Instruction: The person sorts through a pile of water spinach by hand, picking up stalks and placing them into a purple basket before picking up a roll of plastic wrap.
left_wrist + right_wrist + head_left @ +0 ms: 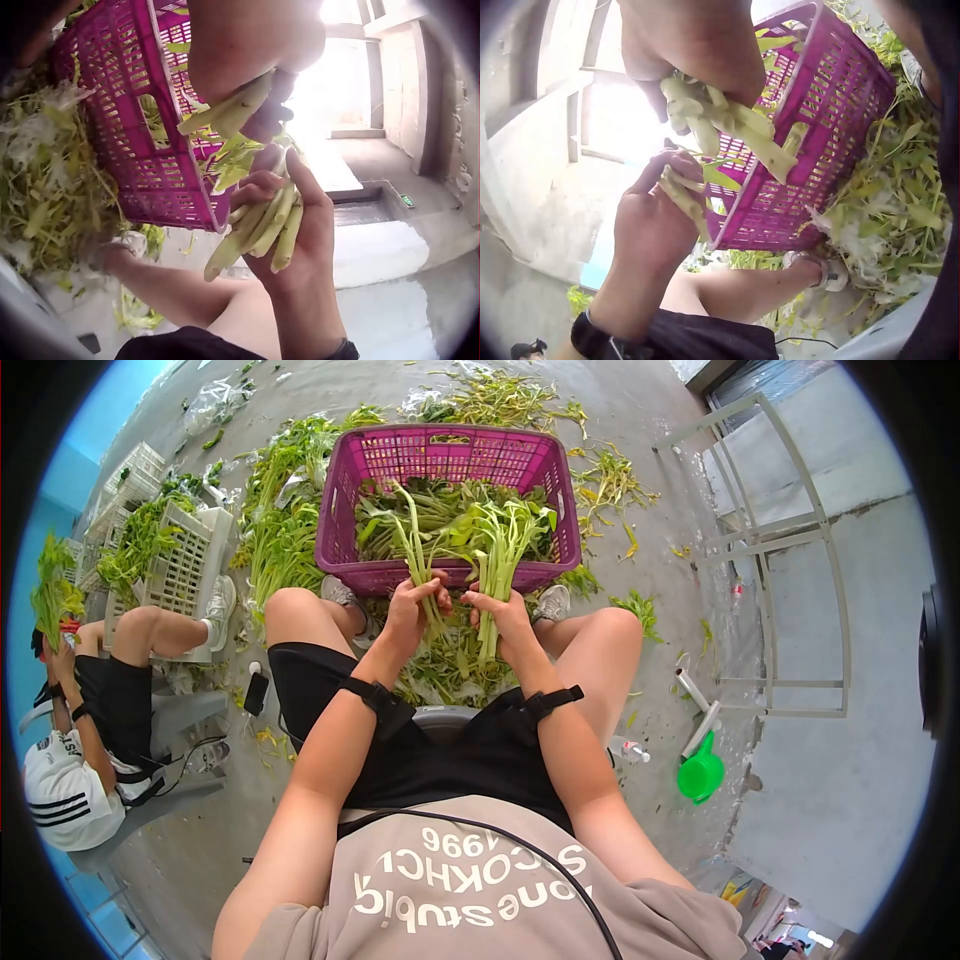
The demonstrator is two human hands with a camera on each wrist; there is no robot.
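Observation:
I sit with a magenta plastic basket of green leafy stalks between my feet. My left hand grips a bunch of stalks by its pale stems, with the leaves leaning over the basket. Beside it, my right hand grips a second bunch the same way. In the left wrist view the right hand is curled round thick pale stems in front of the basket. The right wrist view shows the left hand closed on stems by the basket.
Trimmed leaves litter the concrete floor under my knees and around the basket. At the left another seated person holds greens near white crates. A green watering can and a metal frame stand at the right.

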